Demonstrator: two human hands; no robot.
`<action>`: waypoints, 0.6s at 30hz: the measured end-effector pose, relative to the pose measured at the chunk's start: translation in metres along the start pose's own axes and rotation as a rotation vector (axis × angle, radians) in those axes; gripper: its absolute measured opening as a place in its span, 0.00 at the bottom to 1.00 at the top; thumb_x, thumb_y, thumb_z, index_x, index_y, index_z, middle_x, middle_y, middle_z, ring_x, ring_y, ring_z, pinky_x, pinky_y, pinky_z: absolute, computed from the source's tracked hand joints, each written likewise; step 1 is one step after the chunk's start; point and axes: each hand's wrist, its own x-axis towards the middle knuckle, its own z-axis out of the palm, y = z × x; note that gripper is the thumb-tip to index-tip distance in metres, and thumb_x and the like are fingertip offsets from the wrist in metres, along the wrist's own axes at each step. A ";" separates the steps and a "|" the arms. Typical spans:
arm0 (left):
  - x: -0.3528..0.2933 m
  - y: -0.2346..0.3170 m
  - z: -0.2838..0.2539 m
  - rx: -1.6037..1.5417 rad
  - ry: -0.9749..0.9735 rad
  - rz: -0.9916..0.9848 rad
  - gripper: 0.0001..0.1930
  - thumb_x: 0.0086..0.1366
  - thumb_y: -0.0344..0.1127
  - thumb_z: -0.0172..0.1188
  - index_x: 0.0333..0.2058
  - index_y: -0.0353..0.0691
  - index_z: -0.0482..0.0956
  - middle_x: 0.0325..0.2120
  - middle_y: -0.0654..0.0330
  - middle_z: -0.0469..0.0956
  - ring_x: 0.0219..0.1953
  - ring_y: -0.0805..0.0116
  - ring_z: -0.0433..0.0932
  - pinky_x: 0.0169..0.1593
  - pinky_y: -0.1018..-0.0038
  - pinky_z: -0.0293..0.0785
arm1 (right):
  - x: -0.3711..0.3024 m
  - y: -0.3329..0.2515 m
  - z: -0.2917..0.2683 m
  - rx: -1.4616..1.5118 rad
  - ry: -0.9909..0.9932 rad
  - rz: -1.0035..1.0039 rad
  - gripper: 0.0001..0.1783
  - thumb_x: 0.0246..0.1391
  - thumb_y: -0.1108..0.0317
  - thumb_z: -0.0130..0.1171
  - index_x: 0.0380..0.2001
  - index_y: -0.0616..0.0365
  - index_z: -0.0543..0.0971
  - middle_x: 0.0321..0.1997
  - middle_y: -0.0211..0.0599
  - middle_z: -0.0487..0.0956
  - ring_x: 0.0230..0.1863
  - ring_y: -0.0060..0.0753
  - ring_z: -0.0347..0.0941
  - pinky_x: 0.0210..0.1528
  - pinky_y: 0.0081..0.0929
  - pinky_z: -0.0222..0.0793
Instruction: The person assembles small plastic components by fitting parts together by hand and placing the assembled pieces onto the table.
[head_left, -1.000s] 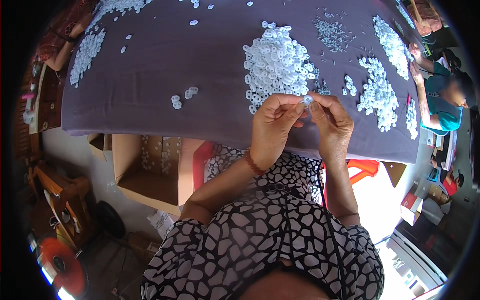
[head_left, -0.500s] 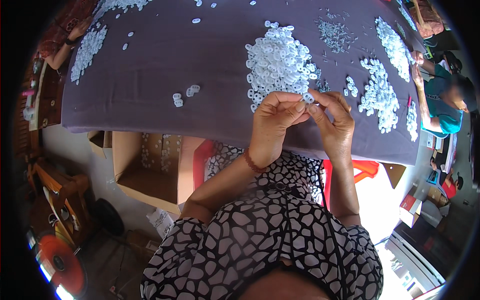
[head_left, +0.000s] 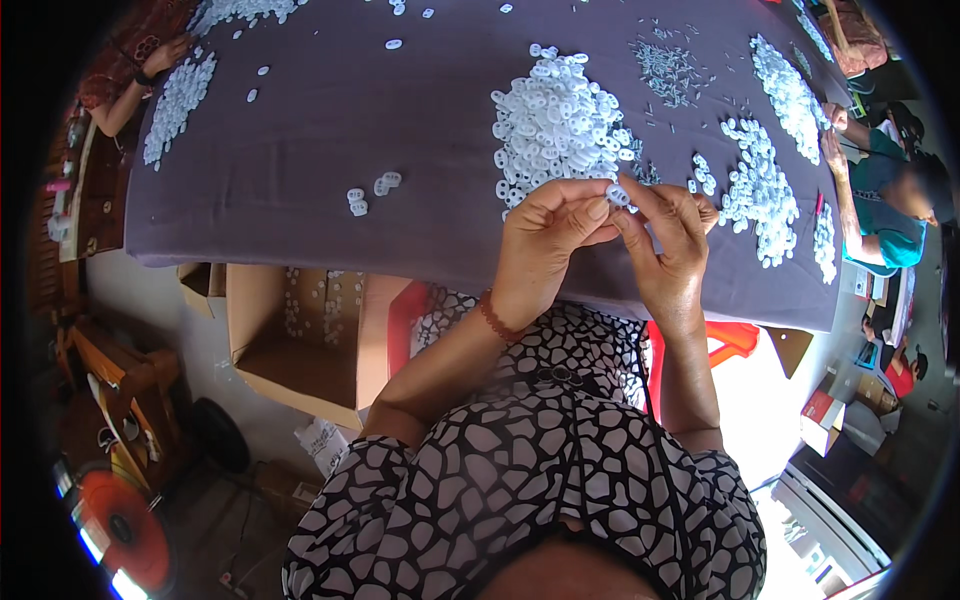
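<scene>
Close to the table's near edge, my left hand [head_left: 553,225] and my right hand [head_left: 668,235] meet fingertip to fingertip. Pinched between them is a small white oval plastic piece with two holes [head_left: 617,194]. Both hands are closed on it, thumbs and forefingers pressed to its sides. Just beyond my fingers lies a large heap of the same white pieces [head_left: 560,120]. Small grey metal pins [head_left: 645,165] are scattered by the heap's right side, partly hidden behind my right hand.
The dark cloth-covered table [head_left: 280,180] carries a loose pin pile [head_left: 670,72], another white heap [head_left: 760,190] and a few stray pieces [head_left: 387,183]. A cardboard box [head_left: 300,350] stands below the edge, left. A co-worker in a teal shirt [head_left: 880,215] sits at the right; another person's hand [head_left: 165,55] is far left.
My hands stay nearly in place, with the fingers shifting slightly around the white piece. The right hand's outer fingers have spread a little to the right.
</scene>
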 end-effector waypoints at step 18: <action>0.005 0.003 -0.005 0.104 -0.080 0.094 0.17 0.66 0.31 0.56 0.53 0.35 0.73 0.35 0.61 0.80 0.39 0.75 0.79 0.46 0.76 0.78 | 0.006 0.003 0.007 -0.028 0.086 -0.121 0.21 0.40 0.73 0.69 0.42 0.57 0.82 0.35 0.27 0.76 0.37 0.25 0.69 0.47 0.25 0.56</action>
